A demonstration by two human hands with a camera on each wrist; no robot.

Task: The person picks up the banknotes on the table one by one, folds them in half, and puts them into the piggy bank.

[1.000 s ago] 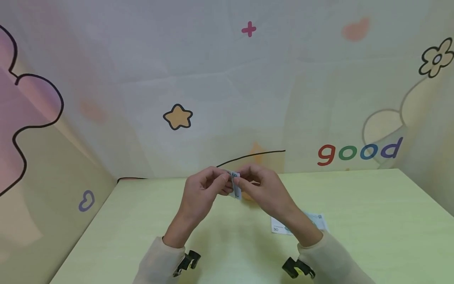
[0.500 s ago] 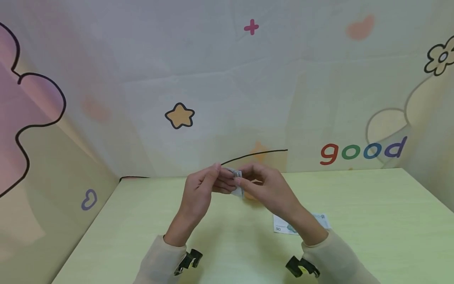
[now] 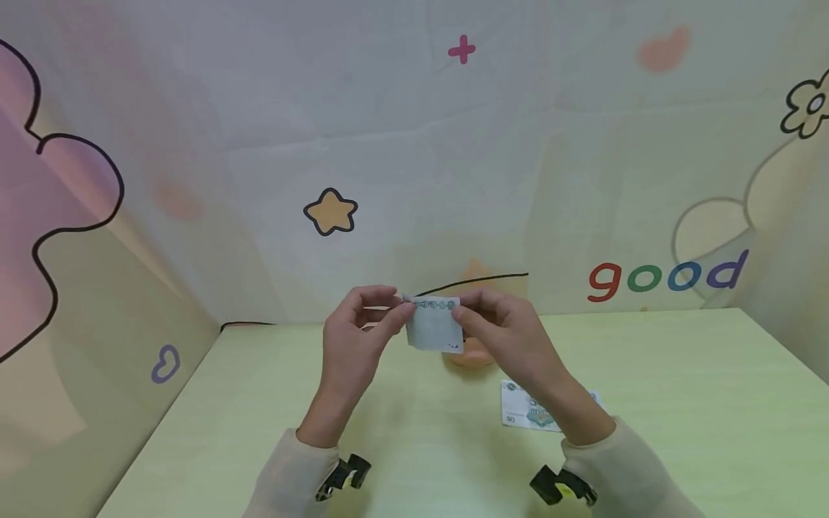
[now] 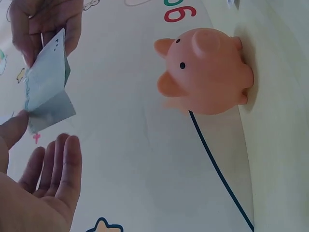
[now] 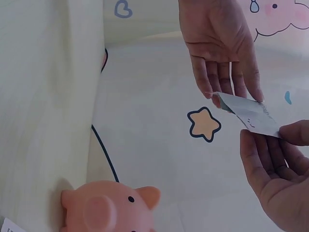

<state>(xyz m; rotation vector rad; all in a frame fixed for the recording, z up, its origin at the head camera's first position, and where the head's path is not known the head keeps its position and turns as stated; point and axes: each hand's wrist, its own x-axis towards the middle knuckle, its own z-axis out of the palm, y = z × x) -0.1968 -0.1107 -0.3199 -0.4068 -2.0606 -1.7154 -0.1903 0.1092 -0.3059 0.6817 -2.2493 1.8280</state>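
Pale blue-green folded paper banknote is above the pale green desk, right hand pinching one end, left hand loosely spread, thumb touching the other; likely featherlight, springy, easily creased, so pinch near edges.

Both forearms, in off-white cloth sleeves, reach forward, slanting inward. The bare left hand has its thumb stretched out and its fingers relaxed, apart from the thumb; the bare right hand pinches with thumb and fingers.
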